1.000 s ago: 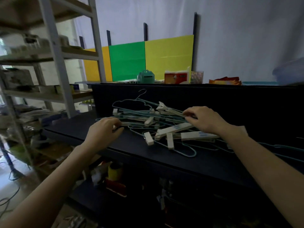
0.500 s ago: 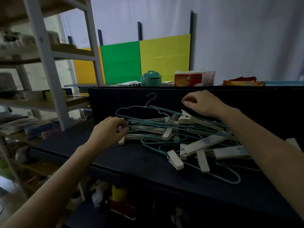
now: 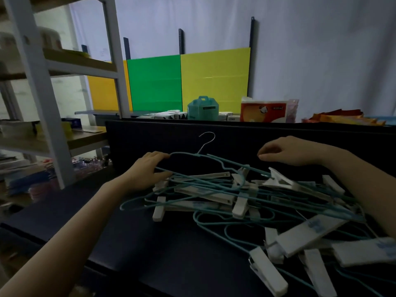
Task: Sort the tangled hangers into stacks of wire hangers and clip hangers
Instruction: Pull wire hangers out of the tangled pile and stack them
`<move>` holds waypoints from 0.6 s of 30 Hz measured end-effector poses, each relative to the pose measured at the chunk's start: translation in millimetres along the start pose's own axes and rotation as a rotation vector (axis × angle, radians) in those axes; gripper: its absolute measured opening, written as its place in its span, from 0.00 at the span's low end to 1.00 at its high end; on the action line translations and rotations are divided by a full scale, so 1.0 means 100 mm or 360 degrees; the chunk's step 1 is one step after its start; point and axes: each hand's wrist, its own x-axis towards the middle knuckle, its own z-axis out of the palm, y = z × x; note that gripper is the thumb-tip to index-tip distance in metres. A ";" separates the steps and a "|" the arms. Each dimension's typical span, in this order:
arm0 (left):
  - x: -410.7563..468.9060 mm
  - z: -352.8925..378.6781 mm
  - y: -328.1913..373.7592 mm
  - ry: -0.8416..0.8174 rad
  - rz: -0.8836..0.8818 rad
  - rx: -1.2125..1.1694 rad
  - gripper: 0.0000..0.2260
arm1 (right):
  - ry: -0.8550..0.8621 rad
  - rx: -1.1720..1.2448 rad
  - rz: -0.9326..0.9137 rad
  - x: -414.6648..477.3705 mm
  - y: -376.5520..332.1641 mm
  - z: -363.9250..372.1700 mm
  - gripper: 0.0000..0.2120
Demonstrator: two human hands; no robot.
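Left hand (image 3: 147,170) grips top wire hanger (image 3: 198,154), 10 o'clock of pile (image 3: 235,202) | right hand (image 3: 293,151) loosely curled, empty, 1 o'clock | advice: lift slowly, pin clip hangers (image 3: 203,195).

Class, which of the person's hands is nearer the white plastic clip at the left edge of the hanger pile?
Left. The left hand grips a teal wire hanger just behind the white plastic clip; the right hand hovers far across the pile.

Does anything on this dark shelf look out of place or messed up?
Yes: the teal wire hangers and white plastic clip hangers lie in one tangled heap, wires crossing clips at all angles. No separate stacks show. Nothing looks broken.
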 end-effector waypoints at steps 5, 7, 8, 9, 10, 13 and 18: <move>0.30 -0.05 -0.33 -0.0332 -0.0004 -0.0324 0.34 | -0.0056 0.0041 0.0133 -0.03 0.11 0.02 0.16; 0.43 -0.07 -0.43 -0.0462 0.0001 -0.0489 0.36 | -0.0100 0.0057 0.0201 -0.06 0.11 0.04 0.16; 0.49 -0.07 -0.47 -0.0524 0.0009 -0.0540 0.38 | -0.0123 0.0080 0.0235 -0.08 0.10 0.04 0.16; 0.56 -0.08 -0.50 -0.0581 0.0028 -0.0555 0.39 | -0.0149 0.0107 0.0274 -0.09 0.09 0.05 0.17; 0.63 -0.07 -0.51 -0.0627 0.0055 -0.0540 0.40 | -0.0179 0.0131 0.0318 -0.12 0.07 0.05 0.19; 0.80 -0.03 -0.54 -0.0665 0.0192 -0.0463 0.39 | -0.0256 0.0193 0.0455 -0.22 0.02 0.06 0.31; 0.91 0.02 -0.58 -0.0569 0.0458 -0.0431 0.37 | -0.0331 0.0365 0.0677 -0.50 0.00 0.05 0.32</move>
